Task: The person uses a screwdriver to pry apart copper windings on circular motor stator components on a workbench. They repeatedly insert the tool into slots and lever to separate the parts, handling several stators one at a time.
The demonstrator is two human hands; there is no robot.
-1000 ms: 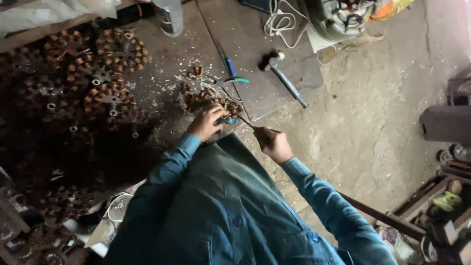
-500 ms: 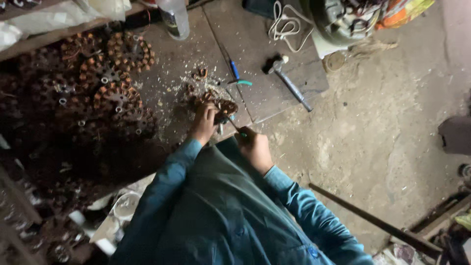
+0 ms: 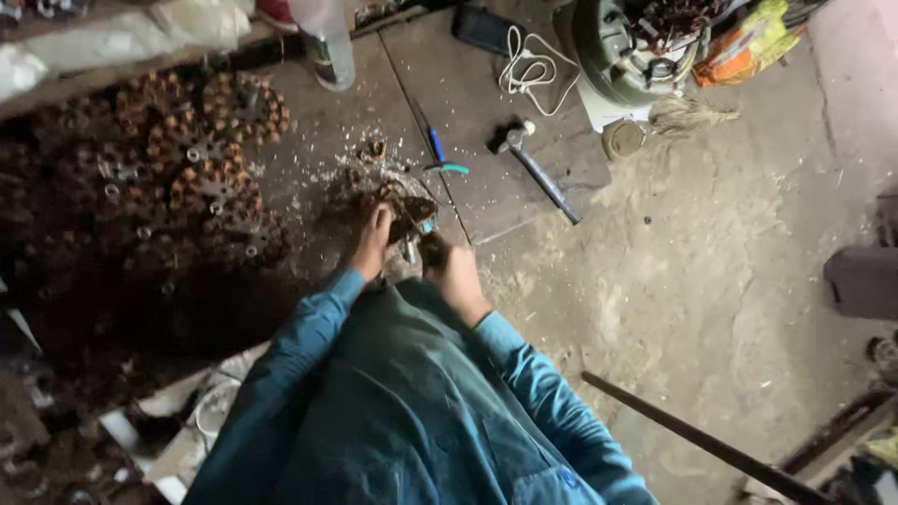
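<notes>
Several copper-wound coil assemblies (image 3: 201, 159) are stacked at far left, spread across the dark floor beside a grey slab (image 3: 486, 103). A clear plastic bottle (image 3: 327, 42) stands at the slab's upper left edge. The left hand (image 3: 372, 238) is pressed down on a small copper-wound part (image 3: 398, 206), fingers curled over it; the part sits on the slab near its front edge, among pale scraps and shavings. The right hand (image 3: 452, 271) is just beside the left and closed around a thin metal tool (image 3: 412, 245); the tool's tip meets the part, but its type cannot be told. Both sleeves are blue. Blue-handled pliers (image 3: 440, 154) lie on the slab just beyond the part. A hammer (image 3: 538, 173) lies further right, head toward the top, handle reaching the slab's edge. A coiled white cable (image 3: 533, 70) lies above it. A green motor housing (image 3: 622, 47) stands at upper right. A long dark rod (image 3: 692, 435) lies on the concrete floor at lower right.
</notes>
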